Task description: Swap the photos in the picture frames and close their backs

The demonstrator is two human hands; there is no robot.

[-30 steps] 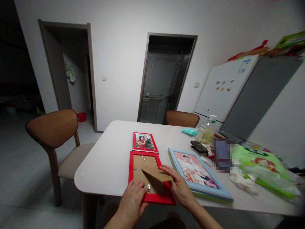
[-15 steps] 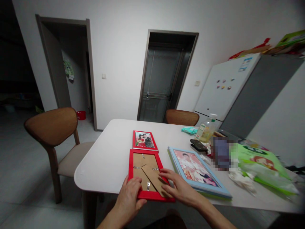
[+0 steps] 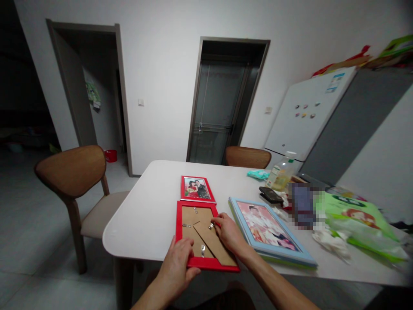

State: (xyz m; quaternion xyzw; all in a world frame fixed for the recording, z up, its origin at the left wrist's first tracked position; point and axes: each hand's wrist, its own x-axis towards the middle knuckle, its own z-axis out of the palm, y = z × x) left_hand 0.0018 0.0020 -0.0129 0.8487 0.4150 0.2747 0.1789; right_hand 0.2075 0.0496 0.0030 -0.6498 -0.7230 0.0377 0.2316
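A red photo frame (image 3: 179, 221) lies back side up at the table's near edge, showing a brown backing board with a stand flap and small metal clips. My left hand (image 3: 180, 258) grips its lower left corner, thumb at the near edge and fingers on top. The fingers of my right hand (image 3: 226, 230) are pinched on the metal clip (image 3: 211, 225) at the right side of the backing. Just beyond lies a second red frame (image 3: 197, 189), picture up, touching or nearly touching the first.
Right of my hands, a light blue frame (image 3: 271, 232) rests on another frame. Farther right are a black item (image 3: 271, 195), a bottle (image 3: 281, 174), crumpled tissue (image 3: 332, 243) and a green package (image 3: 361, 215). Wooden chairs (image 3: 72, 170) stand left of and behind the white table (image 3: 142, 215).
My right hand has moved up from the lower right of the backing to the right clip, its fingers now closed. That clip has turned to a slant. My left hand stays at the corner.
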